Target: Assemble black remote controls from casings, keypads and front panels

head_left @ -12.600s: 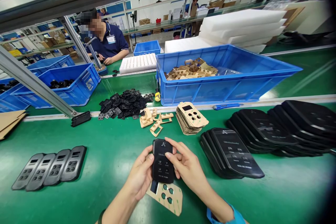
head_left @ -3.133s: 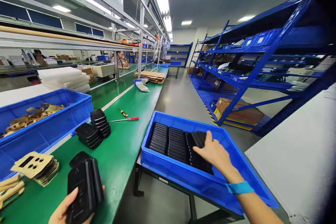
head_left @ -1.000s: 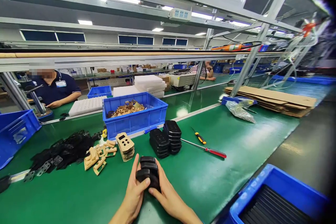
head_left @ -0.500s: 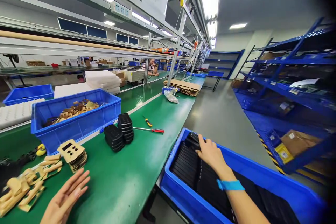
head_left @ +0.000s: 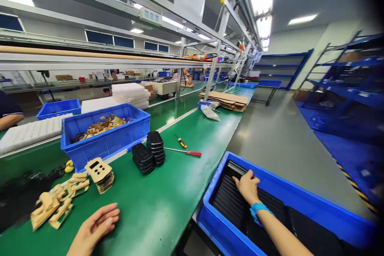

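Note:
My left hand (head_left: pixel 95 226) hovers over the green worktop at the lower left, fingers stretched out and holding nothing. To its upper left is a stack of tan cut-out sheets (head_left: pixel 100 173), with loose tan pieces (head_left: pixel 49 205) beside it. My right hand (head_left: pixel 248 186), a blue band on its wrist, is inside a blue bin (head_left: pixel 303 194) over the tightly packed black plastic cases (head_left: pixel 228 196). Its fingers are bent but apart, with no case visibly gripped. Two short stacks of similar black cases (head_left: pixel 155 148) stand on the worktop.
A red-handled screwdriver (head_left: pixel 193 153) and a yellow-black screwdriver (head_left: pixel 181 142) lie behind the stacks. A blue crate (head_left: pixel 105 144) holds brown scraps. Flat cardboard (head_left: pixel 228 100) lies farther back. A person's arm (head_left: pixel 11 120) shows at far left. Metal posts (head_left: pixel 214 68) rise from the bench.
My right hand has drawn back from a black case at the bin's far end, and that case now lies in the row. The view has turned left; my left hand stays open.

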A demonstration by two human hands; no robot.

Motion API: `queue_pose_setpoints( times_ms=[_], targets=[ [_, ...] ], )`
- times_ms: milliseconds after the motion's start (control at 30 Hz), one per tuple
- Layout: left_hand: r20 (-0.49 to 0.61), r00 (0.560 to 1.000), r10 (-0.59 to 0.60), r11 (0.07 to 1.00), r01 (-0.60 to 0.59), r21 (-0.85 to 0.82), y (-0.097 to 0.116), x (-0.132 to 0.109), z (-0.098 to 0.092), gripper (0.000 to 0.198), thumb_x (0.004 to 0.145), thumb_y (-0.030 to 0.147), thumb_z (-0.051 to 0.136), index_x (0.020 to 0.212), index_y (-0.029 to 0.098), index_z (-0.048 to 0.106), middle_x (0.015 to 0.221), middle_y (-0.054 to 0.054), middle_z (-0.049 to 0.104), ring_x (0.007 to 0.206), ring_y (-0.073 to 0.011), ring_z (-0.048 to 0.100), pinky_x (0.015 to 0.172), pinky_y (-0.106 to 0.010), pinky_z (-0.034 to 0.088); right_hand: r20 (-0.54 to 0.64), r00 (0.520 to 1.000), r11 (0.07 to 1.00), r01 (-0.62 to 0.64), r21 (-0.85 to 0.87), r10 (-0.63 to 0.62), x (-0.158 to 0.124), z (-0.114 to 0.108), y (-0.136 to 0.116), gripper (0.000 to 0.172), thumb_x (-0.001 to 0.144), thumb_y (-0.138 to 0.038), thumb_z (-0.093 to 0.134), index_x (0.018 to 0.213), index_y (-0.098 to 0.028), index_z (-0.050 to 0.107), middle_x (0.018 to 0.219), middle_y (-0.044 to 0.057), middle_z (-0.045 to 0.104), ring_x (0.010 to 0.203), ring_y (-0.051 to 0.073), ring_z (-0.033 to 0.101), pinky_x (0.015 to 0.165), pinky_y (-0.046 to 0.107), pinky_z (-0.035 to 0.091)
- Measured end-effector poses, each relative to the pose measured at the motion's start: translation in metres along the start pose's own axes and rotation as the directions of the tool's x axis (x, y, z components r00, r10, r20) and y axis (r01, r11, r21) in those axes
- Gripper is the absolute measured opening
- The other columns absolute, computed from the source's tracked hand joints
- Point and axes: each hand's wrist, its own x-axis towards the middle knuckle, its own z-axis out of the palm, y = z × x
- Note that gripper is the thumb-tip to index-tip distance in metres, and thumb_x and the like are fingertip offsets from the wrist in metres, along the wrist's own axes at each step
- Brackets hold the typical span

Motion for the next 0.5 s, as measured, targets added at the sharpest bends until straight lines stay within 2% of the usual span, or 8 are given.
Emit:
queue_pose_setpoints(
  times_ms=[100, 167, 200, 300, 367, 400, 433, 500],
  targets=[
    [0.081, 0.997, 0.004, 1.000, -0.003, -0.014, 0.004, 0.012, 0.015, 0.056, 0.060, 0.053, 0.077, 0.103, 0.018, 0.070, 0.104, -0.012, 0.072, 0.097, -0.0282, 0.065, 0.084, -0.035, 0.052, 0.024, 0.998, 0.992, 0.049, 0.116, -0.052, -0.003, -0.019, -0.023, 0.080, 0.075, -0.053, 0.060, 0.128, 0.004, 0.041, 0.131, 0.042, 0.033, 0.123, 0.058, 0.031, 0.081, 0.076, 0.032],
    [0.095, 0.995, 0.006, 0.999, -0.002, -0.042, 0.009, 0.027, 0.025, 0.060, 0.057, 0.051, 0.080, 0.104, 0.017, 0.069, 0.105, -0.014, 0.070, 0.099, -0.0285, 0.065, 0.086, -0.037, 0.051, 0.087, 0.982, 0.963, 0.141, 0.231, -0.165, -0.005, -0.031, -0.049, 0.079, 0.071, -0.056, 0.059, 0.125, 0.001, 0.047, 0.139, 0.042, 0.023, 0.130, 0.061, 0.012, 0.084, 0.081, 0.022],
    [0.074, 0.997, 0.002, 0.998, 0.003, -0.065, 0.011, 0.036, 0.031, 0.064, 0.055, 0.050, 0.082, 0.107, 0.016, 0.067, 0.108, -0.015, 0.069, 0.103, -0.0294, 0.063, 0.090, -0.038, 0.049, 0.146, 0.955, 0.930, 0.204, 0.307, -0.258, -0.010, -0.034, -0.065, 0.072, 0.071, -0.056, 0.059, 0.121, -0.005, 0.052, 0.141, 0.036, 0.028, 0.133, 0.056, 0.013, 0.090, 0.077, 0.022],
    [-0.024, 0.999, -0.026, 0.991, 0.022, -0.134, 0.018, 0.069, 0.051, 0.073, 0.061, 0.047, 0.080, 0.123, 0.017, 0.056, 0.131, -0.017, 0.056, 0.125, -0.0272, 0.048, 0.102, -0.035, 0.039, 0.367, 0.776, 0.793, 0.265, 0.549, -0.513, -0.045, -0.024, -0.120, 0.052, 0.068, -0.060, 0.061, 0.101, -0.020, 0.067, 0.122, 0.018, 0.060, 0.121, 0.042, 0.046, 0.095, 0.057, 0.040],
    [-0.057, 0.996, -0.065, 0.986, 0.055, -0.160, 0.023, 0.091, 0.067, 0.072, 0.075, 0.049, 0.068, 0.134, 0.017, 0.043, 0.144, -0.017, 0.042, 0.133, -0.0260, 0.038, 0.106, -0.036, 0.036, 0.500, 0.607, 0.726, 0.195, 0.660, -0.618, -0.086, -0.002, -0.157, 0.050, 0.067, -0.063, 0.061, 0.096, -0.023, 0.071, 0.111, 0.011, 0.068, 0.107, 0.035, 0.059, 0.085, 0.047, 0.051],
    [-0.067, 0.994, -0.080, 0.983, 0.068, -0.171, 0.025, 0.101, 0.075, 0.072, 0.079, 0.050, 0.063, 0.138, 0.018, 0.037, 0.149, -0.016, 0.034, 0.136, -0.0260, 0.033, 0.107, -0.037, 0.034, 0.538, 0.553, 0.708, 0.141, 0.692, -0.636, -0.108, 0.012, -0.173, 0.055, 0.069, -0.065, 0.059, 0.102, -0.023, 0.070, 0.115, 0.011, 0.067, 0.106, 0.033, 0.060, 0.082, 0.045, 0.053],
    [-0.074, 0.993, -0.093, 0.981, 0.079, -0.178, 0.028, 0.110, 0.083, 0.072, 0.082, 0.051, 0.059, 0.140, 0.018, 0.033, 0.152, -0.015, 0.027, 0.138, -0.0269, 0.028, 0.108, -0.040, 0.032, 0.561, 0.524, 0.695, 0.086, 0.714, -0.641, -0.129, 0.027, -0.188, 0.061, 0.072, -0.066, 0.055, 0.112, -0.022, 0.067, 0.123, 0.011, 0.063, 0.111, 0.033, 0.058, 0.083, 0.044, 0.053],
    [-0.080, 0.991, -0.103, 0.978, 0.087, -0.188, 0.032, 0.126, 0.097, 0.069, 0.085, 0.051, 0.054, 0.142, 0.020, 0.030, 0.156, -0.012, 0.018, 0.140, -0.0299, 0.022, 0.111, -0.049, 0.025, 0.572, 0.519, 0.664, -0.012, 0.748, -0.635, -0.165, 0.055, -0.212, 0.074, 0.076, -0.068, 0.048, 0.130, -0.017, 0.053, 0.141, 0.014, 0.047, 0.129, 0.032, 0.042, 0.099, 0.045, 0.042]
  ],
)
